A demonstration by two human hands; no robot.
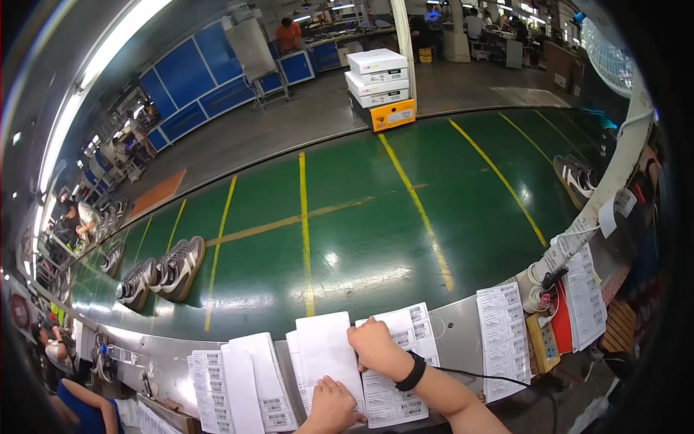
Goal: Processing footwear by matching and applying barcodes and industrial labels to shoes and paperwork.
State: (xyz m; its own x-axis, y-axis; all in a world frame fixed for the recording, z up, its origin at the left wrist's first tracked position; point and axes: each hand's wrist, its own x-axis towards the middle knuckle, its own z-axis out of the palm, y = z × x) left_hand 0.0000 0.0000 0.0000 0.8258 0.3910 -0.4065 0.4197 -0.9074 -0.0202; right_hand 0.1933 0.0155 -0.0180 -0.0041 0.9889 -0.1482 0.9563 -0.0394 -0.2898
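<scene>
The white sheet [325, 340] lies face-up at the near edge of the work surface, on the metal ledge [457, 318] that runs along the green conveyor belt [347, 239]. The left hand [332, 405] rests on the lower part of this sheet, with its fingers side by side and its thumb set off to the right; whether they grip the paper cannot be told. The right hand [379, 350] is positioned at the sheet's upper right edge, its fingers curled inward; the fingertips are hidden, so whether they are clamped on the paper cannot be told. A black wristband [411, 372] is fitted on the right wrist. Directly right of the white sheet, and partly under the right hand, lies a sheet of printed labels [396, 401]. To the left are a second label sheet [210, 394] and a folded stack of paper [253, 369]. Farther right along the ledge are a long label sheet [504, 340] and a power strip [542, 343]. On the belt, which is marked with yellow crosswise lines, a pair of shoes [177, 267] stands at left and another pair [575, 179] at far right. Two white boxes [376, 64] are stacked on an orange box [394, 114] beyond the belt's far edge.
</scene>
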